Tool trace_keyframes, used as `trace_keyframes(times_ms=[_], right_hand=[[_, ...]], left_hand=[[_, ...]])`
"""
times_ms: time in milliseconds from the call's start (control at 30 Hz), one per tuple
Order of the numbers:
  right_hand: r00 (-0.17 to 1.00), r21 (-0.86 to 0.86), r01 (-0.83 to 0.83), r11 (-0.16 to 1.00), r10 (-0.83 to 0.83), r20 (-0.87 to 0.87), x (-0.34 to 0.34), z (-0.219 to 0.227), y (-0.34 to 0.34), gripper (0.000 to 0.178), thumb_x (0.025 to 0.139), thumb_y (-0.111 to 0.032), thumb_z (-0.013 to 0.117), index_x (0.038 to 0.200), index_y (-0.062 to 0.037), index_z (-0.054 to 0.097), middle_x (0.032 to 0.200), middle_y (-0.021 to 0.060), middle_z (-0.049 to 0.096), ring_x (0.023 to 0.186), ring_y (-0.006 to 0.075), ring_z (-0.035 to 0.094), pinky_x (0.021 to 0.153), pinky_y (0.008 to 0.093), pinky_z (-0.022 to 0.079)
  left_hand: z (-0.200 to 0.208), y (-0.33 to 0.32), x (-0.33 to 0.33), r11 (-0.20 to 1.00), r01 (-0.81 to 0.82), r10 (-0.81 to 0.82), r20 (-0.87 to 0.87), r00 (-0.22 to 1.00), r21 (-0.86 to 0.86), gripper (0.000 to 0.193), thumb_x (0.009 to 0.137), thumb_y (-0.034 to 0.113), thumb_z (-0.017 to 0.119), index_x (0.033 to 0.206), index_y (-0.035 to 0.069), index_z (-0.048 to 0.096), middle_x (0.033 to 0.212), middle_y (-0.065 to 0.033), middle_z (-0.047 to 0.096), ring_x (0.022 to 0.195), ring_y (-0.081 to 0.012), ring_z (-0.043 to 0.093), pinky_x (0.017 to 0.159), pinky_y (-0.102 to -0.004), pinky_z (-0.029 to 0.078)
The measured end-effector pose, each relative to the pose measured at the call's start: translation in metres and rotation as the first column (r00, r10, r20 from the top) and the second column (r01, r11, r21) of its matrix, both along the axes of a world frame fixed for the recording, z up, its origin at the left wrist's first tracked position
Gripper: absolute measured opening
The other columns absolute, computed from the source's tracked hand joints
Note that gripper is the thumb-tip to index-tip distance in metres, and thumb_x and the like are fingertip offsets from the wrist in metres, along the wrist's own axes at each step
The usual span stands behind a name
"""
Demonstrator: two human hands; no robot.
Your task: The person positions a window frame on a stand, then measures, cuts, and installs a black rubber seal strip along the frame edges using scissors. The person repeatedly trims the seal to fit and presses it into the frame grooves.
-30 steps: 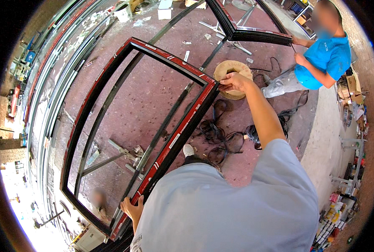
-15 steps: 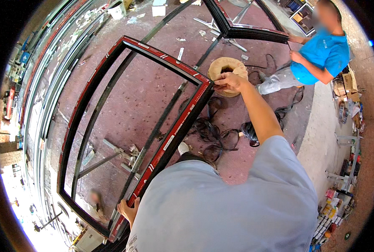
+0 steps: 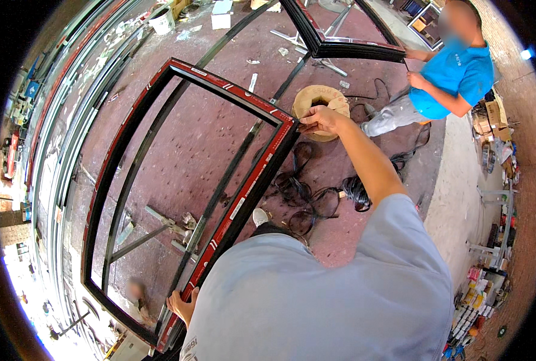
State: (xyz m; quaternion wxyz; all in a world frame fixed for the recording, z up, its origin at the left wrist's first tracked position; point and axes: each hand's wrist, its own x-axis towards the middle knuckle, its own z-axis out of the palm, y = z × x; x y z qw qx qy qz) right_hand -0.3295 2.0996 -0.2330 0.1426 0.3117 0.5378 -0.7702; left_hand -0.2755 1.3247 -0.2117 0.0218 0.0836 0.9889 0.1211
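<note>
Lying across the dark, straight metal rails (image 3: 236, 161), whose far ends are projecting beyond it, the red-faced black rectangular frame (image 3: 221, 233) is best kept untwisted by even pressure, so I am pinching its right corner with the right hand (image 3: 322, 120) and clasping its near side with the left hand (image 3: 182, 305), both grips unchanged while the view is now showing everything slightly further left.

- Floor (image 3: 229, 66): dull red, dark spots, scattered scraps.
- Roll (image 3: 306, 103): tan, round, hole through middle; on floor.
- Black strip (image 3: 304, 191): loose tangled loops, nearer than roll; tighter coil (image 3: 357, 192) just right of it.
- Profiles (image 3: 63, 168): long, mostly grey, lying along floor's left edge.
- Bucket (image 3: 161, 21): white, near floor's far left corner; pale box (image 3: 221, 21) to its right.
- Co-worker (image 3: 457, 81): blue shirt, grey trousers, floor's far right.
- Cartons (image 3: 494, 114): brown, beyond floor's right edge.
</note>
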Motion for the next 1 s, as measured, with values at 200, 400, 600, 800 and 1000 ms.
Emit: trace_keyframes(times_ms=[200, 400, 600, 800, 1000], right_hand=[[0.999, -0.004, -0.042, 0.999, 0.042, 0.025, -0.005, 0.007, 0.002, 0.014, 0.092, -0.006, 0.069, 0.101, 0.0009, 0.062, 0.102, 0.0153, 0.072, 0.095, 0.0289, 0.073, 0.089, 0.0411, 0.06], [1.0, -0.04, 0.024, 0.999, -0.024, 0.001, 0.0, -0.004, -0.001, 0.012, 0.092, -0.008, 0.068, 0.1, -0.0007, 0.064, 0.1, 0.0128, 0.072, 0.093, 0.0264, 0.073, 0.085, 0.04, 0.06], [1.0, -0.03, 0.004, 1.0, -0.004, -0.002, -0.002, -0.001, -0.003, 0.009, 0.093, -0.004, 0.066, 0.099, 0.0, 0.062, 0.098, 0.0162, 0.072, 0.092, 0.0287, 0.074, 0.084, 0.0407, 0.061], [1.0, 0.011, 0.001, 1.0, -0.001, -0.001, -0.001, 0.005, -0.005, 0.008, 0.093, -0.003, 0.066, 0.099, 0.0011, 0.062, 0.098, 0.0161, 0.072, 0.091, 0.0283, 0.074, 0.083, 0.0407, 0.061], [0.999, -0.026, 0.047, 0.999, -0.047, 0.003, -0.001, 0.002, -0.008, 0.009, 0.093, -0.004, 0.066, 0.098, -0.0012, 0.06, 0.098, 0.0149, 0.072, 0.089, 0.0285, 0.073, 0.085, 0.0425, 0.06]], left_hand=[[0.003, 0.001, -0.001, 0.997, -0.044, 0.047, 0.058, 0.997, -0.063, 0.064, 0.075, 0.06, 0.077, 0.088, 0.002, 0.052, 0.081, -0.015, 0.054, 0.087, -0.0358, 0.056, 0.111, -0.0581, 0.029], [0.01, 0.01, -0.003, 0.995, -0.054, 0.061, 0.071, 0.996, -0.088, 0.062, 0.074, 0.057, 0.079, 0.088, 0.002, 0.053, 0.081, -0.0148, 0.054, 0.087, -0.0352, 0.056, 0.112, -0.058, 0.029], [0.017, 0.019, -0.005, 0.996, -0.059, 0.066, 0.114, 0.991, -0.065, 0.06, 0.074, 0.053, 0.08, 0.091, 0.002, 0.054, 0.084, -0.0155, 0.056, 0.09, -0.0352, 0.057, 0.114, -0.0566, 0.028], [0.017, 0.018, -0.003, 0.999, -0.011, 0.013, 0.025, 1.0, -0.041, 0.059, 0.073, 0.051, 0.081, 0.093, 0.001, 0.055, 0.086, -0.0158, 0.057, 0.092, -0.035, 0.057, 0.115, -0.0555, 0.027], [0.017, 0.015, -0.001, 0.998, -0.049, 0.053, 0.084, 0.995, -0.048, 0.057, 0.073, 0.046, 0.082, 0.096, 0.001, 0.056, 0.09, -0.0166, 0.06, 0.096, -0.0345, 0.058, 0.117, -0.053, 0.026]])
